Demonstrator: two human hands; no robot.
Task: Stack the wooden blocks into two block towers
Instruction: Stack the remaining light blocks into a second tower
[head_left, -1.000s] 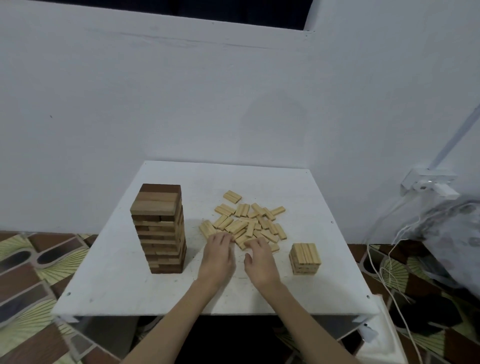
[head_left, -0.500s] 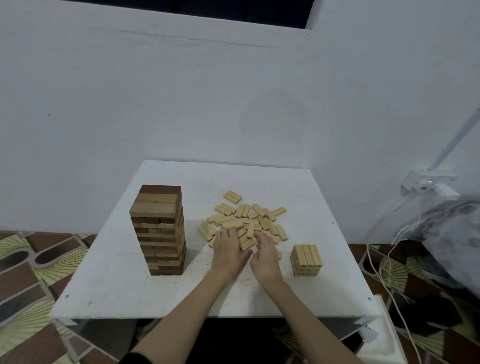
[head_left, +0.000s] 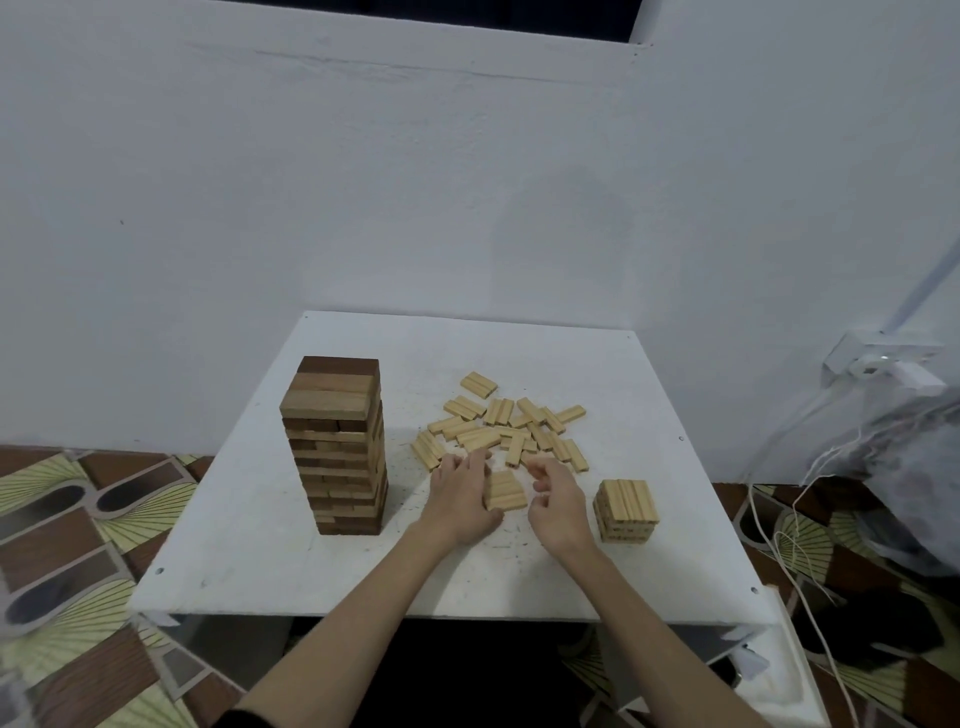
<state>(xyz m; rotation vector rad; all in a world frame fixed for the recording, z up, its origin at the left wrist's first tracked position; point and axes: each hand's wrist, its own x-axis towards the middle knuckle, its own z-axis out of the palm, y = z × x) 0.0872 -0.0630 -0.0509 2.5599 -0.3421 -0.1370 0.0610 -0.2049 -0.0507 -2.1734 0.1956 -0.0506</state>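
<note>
3 blocks (head_left: 505, 491) pulled clear of pile (head_left: 506, 431), between both hands

A flat row of pale wooden blocks (head_left: 505, 490), seemingly three side by side, now lies apart from the scattered pile, drawn toward the frame's bottom. The left hand (head_left: 461, 498) has shifted against its left edge; the right hand (head_left: 557, 498) has lifted off, fingers (head_left: 540, 467) curled.

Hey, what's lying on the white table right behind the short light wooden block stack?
Behind the short light wooden block stack the white table shows bare; loose light wooden blocks lie back-left. The spot its body covers is hidden.
</note>
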